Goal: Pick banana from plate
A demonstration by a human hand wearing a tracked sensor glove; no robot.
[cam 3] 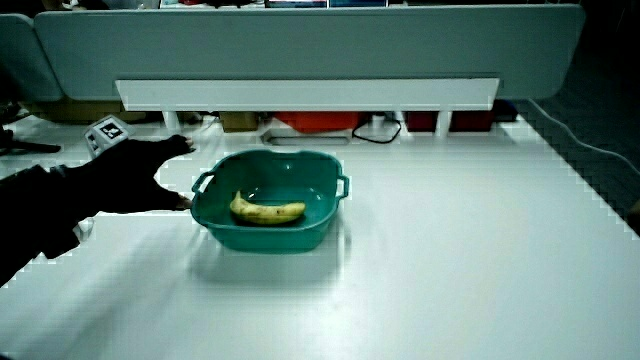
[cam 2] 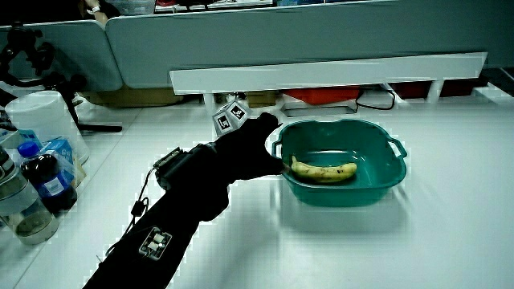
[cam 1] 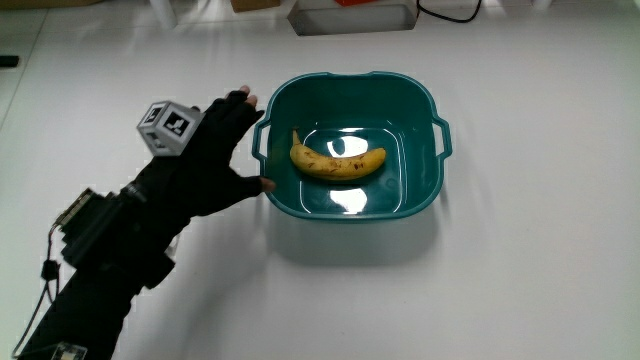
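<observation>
You're approaching, not grasping yet. The banana point(cam 1: 337, 161) is lying in the bottom of the teal basin point(cam 1: 420, 208) (no plate here, it's a deep tub), curved side toward you, roughly centred, touching nothing but the basin floor.

Your hand point(cam 1: 213, 153) is sitting just beside the basin, against the rim with the small handle; the thumb tip looks like it's touching or nearly touching the outer wall. Fingers are spread and relaxed, holding nothing. The cube point(cam 1: 166, 126) on the back of the hand is facing up.

How I'd run the step:
- You're going to need to lift over the rim first; the wall is tall enough to catch your fingers if you're sliding straight in.
- Come down from above onto the banana's middle, thumb on one long side, fingers on the other.
- Keep the fingers spread until they're straddling it, then close.
- Watch the basin: it's light plastic, likely to skid if you're nudging the rim.

In both side views the hand point(cam 2: 245, 152) point(cam 3: 135, 175) is reading the same: beside the basin, not inside it.
</observation>
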